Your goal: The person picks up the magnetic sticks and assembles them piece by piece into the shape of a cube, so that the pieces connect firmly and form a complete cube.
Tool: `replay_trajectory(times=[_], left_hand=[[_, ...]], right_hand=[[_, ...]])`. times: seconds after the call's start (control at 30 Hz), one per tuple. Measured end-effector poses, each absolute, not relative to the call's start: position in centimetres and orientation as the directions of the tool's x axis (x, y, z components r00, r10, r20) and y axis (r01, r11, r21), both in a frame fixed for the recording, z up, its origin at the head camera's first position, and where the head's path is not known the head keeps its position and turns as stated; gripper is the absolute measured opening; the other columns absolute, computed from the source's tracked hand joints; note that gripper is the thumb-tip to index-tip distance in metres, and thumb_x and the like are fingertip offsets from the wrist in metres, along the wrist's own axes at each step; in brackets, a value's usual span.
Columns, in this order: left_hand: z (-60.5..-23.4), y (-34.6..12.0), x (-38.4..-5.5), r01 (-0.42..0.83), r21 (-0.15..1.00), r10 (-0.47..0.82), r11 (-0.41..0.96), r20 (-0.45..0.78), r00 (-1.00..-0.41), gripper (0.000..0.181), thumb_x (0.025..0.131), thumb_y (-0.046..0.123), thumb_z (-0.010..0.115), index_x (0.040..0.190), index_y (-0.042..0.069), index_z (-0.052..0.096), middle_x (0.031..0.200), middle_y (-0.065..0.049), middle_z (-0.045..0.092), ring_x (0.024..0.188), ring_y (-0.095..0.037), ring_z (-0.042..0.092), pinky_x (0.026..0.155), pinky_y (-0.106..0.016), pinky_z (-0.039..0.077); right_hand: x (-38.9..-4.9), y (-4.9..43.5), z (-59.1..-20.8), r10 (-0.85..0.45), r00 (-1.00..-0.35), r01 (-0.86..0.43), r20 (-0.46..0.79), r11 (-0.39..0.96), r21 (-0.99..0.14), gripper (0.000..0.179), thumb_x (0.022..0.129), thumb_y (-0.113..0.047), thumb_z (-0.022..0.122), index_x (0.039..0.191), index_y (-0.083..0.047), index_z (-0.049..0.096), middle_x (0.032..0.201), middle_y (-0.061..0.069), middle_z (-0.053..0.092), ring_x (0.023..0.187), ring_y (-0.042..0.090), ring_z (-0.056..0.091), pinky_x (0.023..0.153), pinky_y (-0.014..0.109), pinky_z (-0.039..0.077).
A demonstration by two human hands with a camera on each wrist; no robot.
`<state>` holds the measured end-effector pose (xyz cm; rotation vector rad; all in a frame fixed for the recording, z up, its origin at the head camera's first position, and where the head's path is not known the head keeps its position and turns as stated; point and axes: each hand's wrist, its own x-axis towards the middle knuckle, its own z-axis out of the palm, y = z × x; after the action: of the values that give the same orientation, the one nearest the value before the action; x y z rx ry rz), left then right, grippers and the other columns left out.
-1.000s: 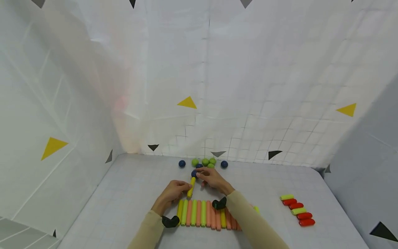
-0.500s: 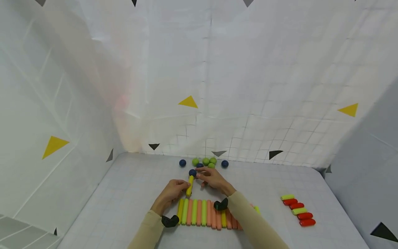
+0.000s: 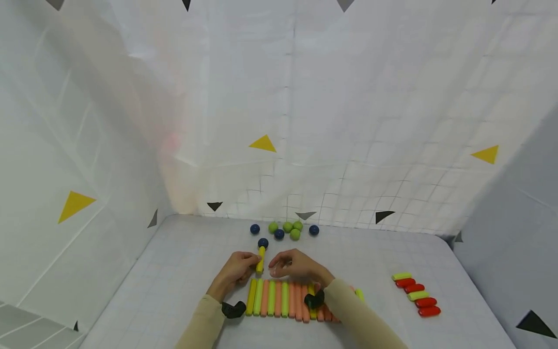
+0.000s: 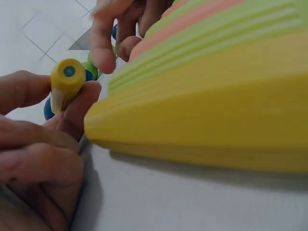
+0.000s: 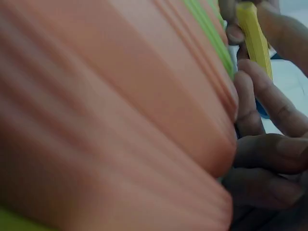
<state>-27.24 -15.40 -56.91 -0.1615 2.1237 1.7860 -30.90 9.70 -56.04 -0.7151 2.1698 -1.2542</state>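
Observation:
My left hand (image 3: 235, 267) pinches a yellow magnetic rod (image 3: 260, 261) between thumb and fingers. At the rod's far end sits a dark blue ball (image 3: 263, 243), in line with it. In the left wrist view the rod's near end (image 4: 68, 72) faces the camera and shows a small grey disc. To the right, my right hand (image 3: 298, 265) hovers beside the rod with fingers loosely bent and nothing in them. Just below both hands lies a row of yellow, lime and orange rods (image 3: 278, 299), side by side; the right sleeve covers part of its right end.
Behind the hands are several green balls (image 3: 287, 227) and more blue balls (image 3: 314, 230). A slanting stack of red rods (image 3: 426, 302) and lime rods (image 3: 402, 276) lies at the right of the white table. White sheets (image 3: 331, 121) wall in the back and sides.
The right hand has let go of the blue ball and drawn back toward me, fingers bent. The yellow rod and ball have shifted slightly left in the left hand's grip.

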Motion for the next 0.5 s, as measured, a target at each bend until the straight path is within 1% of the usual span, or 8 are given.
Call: replay_trajectory(times=[0.07, 0.13, 0.2, 0.3, 0.4, 0.5], left_hand=[[-56.9, -15.6, -27.2, -0.312, 0.931, 0.152, 0.187, -0.341, -0.928, 0.035, 0.103, 0.032, 0.069, 0.12, 0.002, 0.074, 0.076, 0.003, 0.059, 0.048, -0.007, 0.036, 0.047, -0.022, 0.031], [-57.0, -15.8, -27.2, -0.313, 0.932, 0.163, 0.181, -0.342, -0.926, 0.034, 0.103, 0.032, 0.069, 0.119, 0.002, 0.074, 0.074, 0.004, 0.058, 0.048, -0.007, 0.036, 0.047, -0.022, 0.031], [-57.1, -15.9, -27.3, -0.308, 0.934, 0.171, 0.179, -0.338, -0.925, 0.033, 0.103, 0.032, 0.069, 0.118, 0.003, 0.074, 0.073, 0.004, 0.057, 0.048, -0.007, 0.036, 0.047, -0.021, 0.031], [-57.2, -16.0, -27.3, -0.299, 0.938, 0.181, 0.175, -0.33, -0.927, 0.032, 0.104, 0.031, 0.069, 0.117, 0.003, 0.074, 0.072, 0.005, 0.057, 0.047, -0.006, 0.036, 0.046, -0.021, 0.031], [-57.1, -15.9, -27.2, -0.294, 0.94, 0.186, 0.173, -0.325, -0.927, 0.03, 0.103, 0.029, 0.069, 0.115, 0.003, 0.075, 0.067, 0.005, 0.052, 0.047, -0.007, 0.035, 0.046, -0.022, 0.031], [-57.0, -15.8, -27.1, -0.294, 0.937, 0.187, 0.187, -0.328, -0.926, 0.029, 0.102, 0.03, 0.069, 0.114, 0.004, 0.075, 0.061, 0.006, 0.047, 0.047, -0.008, 0.037, 0.046, -0.023, 0.032]], right_hand=[[-30.4, 9.5, -55.7, -0.702, -0.693, -0.237, -0.163, 0.435, -0.869, 0.027, 0.095, -0.033, 0.081, 0.117, -0.019, 0.079, 0.102, -0.002, 0.076, 0.094, 0.015, 0.063, 0.083, 0.03, 0.048], [-30.0, 9.2, -55.4, -0.717, -0.681, -0.31, -0.149, 0.467, -0.828, 0.027, 0.092, -0.036, 0.083, 0.115, -0.022, 0.08, 0.102, -0.004, 0.075, 0.095, 0.013, 0.062, 0.083, 0.029, 0.047], [-29.6, 8.9, -55.2, -0.72, -0.68, -0.38, -0.138, 0.507, -0.773, 0.029, 0.089, -0.039, 0.085, 0.114, -0.025, 0.08, 0.103, -0.007, 0.073, 0.096, 0.01, 0.061, 0.084, 0.028, 0.047], [-29.2, 8.4, -54.9, -0.707, -0.693, -0.435, -0.139, 0.564, -0.702, 0.034, 0.085, -0.046, 0.088, 0.111, -0.028, 0.078, 0.102, -0.01, 0.07, 0.094, 0.007, 0.06, 0.085, 0.028, 0.048], [-28.9, 8.1, -54.7, -0.693, -0.705, -0.445, -0.15, 0.598, -0.666, 0.037, 0.082, -0.049, 0.09, 0.109, -0.029, 0.077, 0.101, -0.011, 0.068, 0.093, 0.007, 0.059, 0.085, 0.029, 0.048], [-28.7, 7.9, -54.5, -0.682, -0.713, -0.429, -0.166, 0.611, -0.665, 0.033, 0.082, -0.049, 0.09, 0.105, -0.029, 0.077, 0.099, -0.009, 0.068, 0.091, 0.009, 0.059, 0.084, 0.03, 0.048]])
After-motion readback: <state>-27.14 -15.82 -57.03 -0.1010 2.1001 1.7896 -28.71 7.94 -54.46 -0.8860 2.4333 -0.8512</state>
